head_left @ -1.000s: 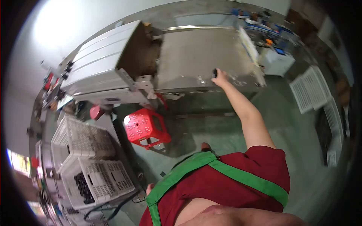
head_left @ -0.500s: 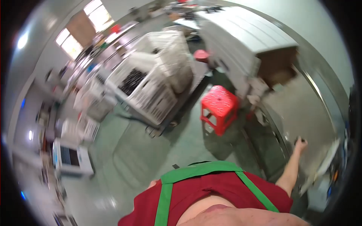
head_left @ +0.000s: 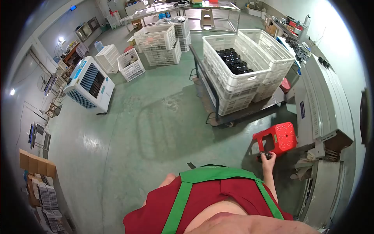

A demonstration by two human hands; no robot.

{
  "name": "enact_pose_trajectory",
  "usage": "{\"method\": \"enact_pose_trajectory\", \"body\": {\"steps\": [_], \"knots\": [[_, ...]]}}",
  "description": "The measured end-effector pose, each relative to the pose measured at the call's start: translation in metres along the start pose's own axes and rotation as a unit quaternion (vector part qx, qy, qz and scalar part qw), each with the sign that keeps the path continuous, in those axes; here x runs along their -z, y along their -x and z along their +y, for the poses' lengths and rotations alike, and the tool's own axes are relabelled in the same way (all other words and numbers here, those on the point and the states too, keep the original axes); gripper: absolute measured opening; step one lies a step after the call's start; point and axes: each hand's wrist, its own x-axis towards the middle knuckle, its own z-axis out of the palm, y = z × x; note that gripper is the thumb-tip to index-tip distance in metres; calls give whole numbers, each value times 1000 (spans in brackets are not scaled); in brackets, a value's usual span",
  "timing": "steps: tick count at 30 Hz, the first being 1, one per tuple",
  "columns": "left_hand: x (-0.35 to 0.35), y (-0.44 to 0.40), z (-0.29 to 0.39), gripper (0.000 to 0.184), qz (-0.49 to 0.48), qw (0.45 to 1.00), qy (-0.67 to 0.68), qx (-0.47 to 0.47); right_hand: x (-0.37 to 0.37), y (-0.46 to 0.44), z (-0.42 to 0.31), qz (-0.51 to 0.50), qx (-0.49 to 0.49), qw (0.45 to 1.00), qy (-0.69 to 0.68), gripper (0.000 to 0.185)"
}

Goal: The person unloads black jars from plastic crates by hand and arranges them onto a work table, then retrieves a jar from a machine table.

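Note:
My right hand (head_left: 268, 159) is closed on a small black object (head_left: 265, 155), low in front of the red stool (head_left: 283, 138). Only a bit of my left arm (head_left: 168, 180) shows beside the green apron strap, and the fingers on that side are hidden. Ahead of me, white crates (head_left: 237, 84) are stacked on a flat trolley (head_left: 220, 120); the open top crate holds many shiny black round pieces (head_left: 235, 61).
A long white machine (head_left: 327, 93) runs along the right, with a metal table (head_left: 321, 191) at its near end. An air cooler (head_left: 90, 85) and more white crates (head_left: 163, 50) stand on the left and further back. Flattened cartons (head_left: 37, 163) lie at lower left.
The view has swung left from the metal table toward the crates and trolley. My right hand has come away from over the table to beside the stool, still closed on the black object.

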Motion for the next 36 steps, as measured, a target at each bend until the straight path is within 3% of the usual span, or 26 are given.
{"method": "enact_pose_trajectory", "body": {"steps": [5, 8, 10, 13, 14, 18, 21, 24, 27, 31, 34, 36], "knots": [[99, -34, 112, 39, 87, 960, 263, -43, -145, -10, -117, -247, 46, 965, 73, 56], [153, -78, 126, 38, 137, 942, 295, -79, -236, -60, -171, -311, 116, 942, 49, 56], [176, -117, 88, 39, 169, 937, 289, -103, -302, -100, -202, -337, 120, 933, 32, 61], [209, -103, 30, 38, 189, 965, 184, 2, -405, -143, -279, -414, 126, 901, -19, 66], [222, -102, 20, 38, 184, 968, 166, 39, -439, -152, -305, -434, 172, 884, -12, 69], [276, -110, 18, 36, 157, 961, 164, 156, -559, -166, -407, -580, 206, 788, -34, 73], [323, -152, 23, 35, 154, 953, 181, 186, -654, -173, -434, -599, 289, 746, -33, 73], [387, -212, 28, 34, 151, 954, 177, 187, -722, -191, -460, -636, 217, 738, -51, 74], [477, -275, 43, 33, 156, 963, 152, 161, -768, -216, -482, -611, 112, 784, 0, 75], [635, -372, 89, 31, 208, 973, 78, 57, -817, -270, -496, -557, 96, 825, 19, 68], [786, -484, 175, 30, 293, 950, 81, -73, -847, -316, -518, -516, 19, 856, -15, 64], [869, -520, 290, 29, 294, 929, 204, -100, -881, -349, -517, -473, 0, 878, -70, 63]]}}
